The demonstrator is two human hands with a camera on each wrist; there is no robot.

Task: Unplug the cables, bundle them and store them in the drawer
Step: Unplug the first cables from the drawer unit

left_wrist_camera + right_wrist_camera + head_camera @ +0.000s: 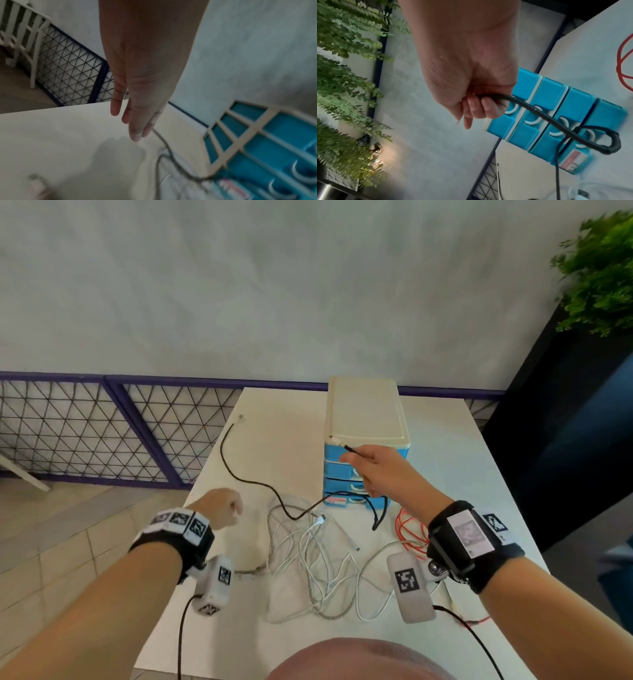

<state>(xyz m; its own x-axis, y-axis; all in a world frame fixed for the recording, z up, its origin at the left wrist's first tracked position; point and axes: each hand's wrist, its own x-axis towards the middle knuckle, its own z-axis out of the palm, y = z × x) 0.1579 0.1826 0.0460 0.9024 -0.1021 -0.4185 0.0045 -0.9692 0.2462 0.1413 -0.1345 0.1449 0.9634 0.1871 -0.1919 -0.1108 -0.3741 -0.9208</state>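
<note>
My right hand (363, 463) is raised in front of the blue drawer unit (366, 412) and grips a black braided cable (257, 477) near one end, whose pale plug (337, 441) sticks out past my fingers. In the right wrist view my fingers (479, 108) curl round this black cable (539, 112), which hangs down in a loop before the shut drawers (556, 94). The rest of the cable trails across the white table (274, 412) to its far end. My left hand (233, 510) hovers over the table's left side, fingers (135, 128) loose and holding nothing.
A tangle of white cables (318, 559) lies on the table in front of me. A red cable (407, 529) lies to its right, under my right wrist. A purple mesh fence (102, 433) runs behind the table, with a plant (599, 268) at the far right.
</note>
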